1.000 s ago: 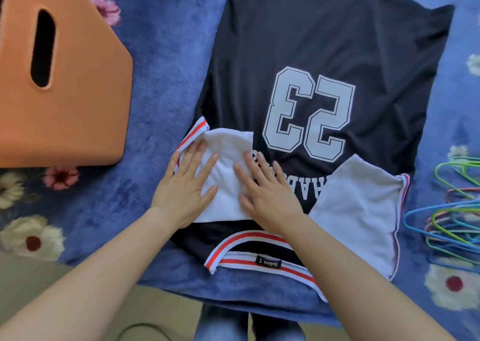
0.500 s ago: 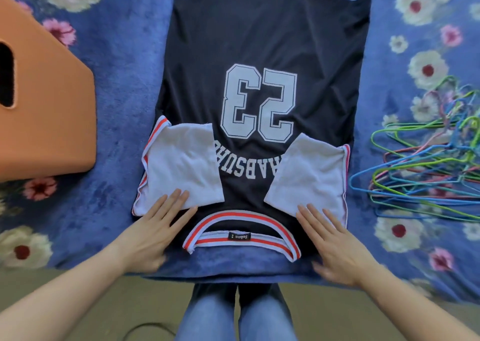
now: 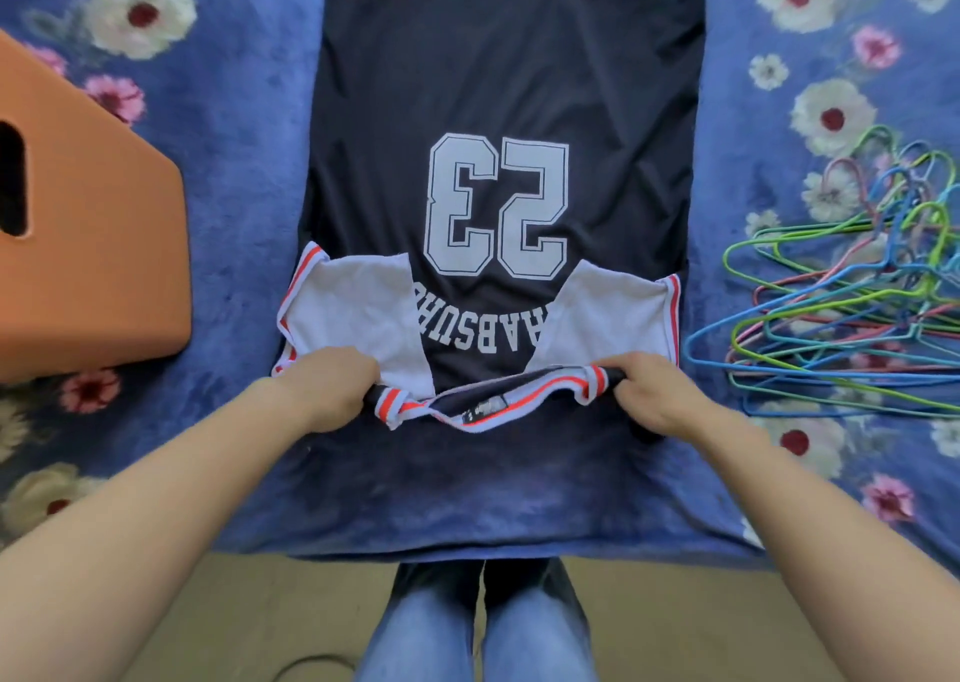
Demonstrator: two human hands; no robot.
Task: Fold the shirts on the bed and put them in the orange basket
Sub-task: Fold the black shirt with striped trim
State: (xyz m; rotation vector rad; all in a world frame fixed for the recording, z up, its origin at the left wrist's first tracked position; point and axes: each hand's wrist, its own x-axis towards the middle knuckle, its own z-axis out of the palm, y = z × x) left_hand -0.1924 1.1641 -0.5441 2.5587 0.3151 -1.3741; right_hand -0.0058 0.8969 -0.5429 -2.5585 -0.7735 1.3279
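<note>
Navy shirt (image 3: 498,68) lies flat mid-bed (image 3: 234,125), white sleeves (image 3: 358,317) folded in. The print is upside down to the camera: 2 big white digits, best read as 23, over arched letters, "ABSUH" legible, the rest covered. Collar label (image 3: 485,405) too blurred to read. Left hand (image 3: 332,390) and right hand (image 3: 649,395) each grip a shoulder beside the red-striped collar (image 3: 540,395), fingers curled round the cloth, that edge lifted. Orange basket (image 3: 104,265) lies left of the shirt, coloured wire hangers (image 3: 831,317) right.
</note>
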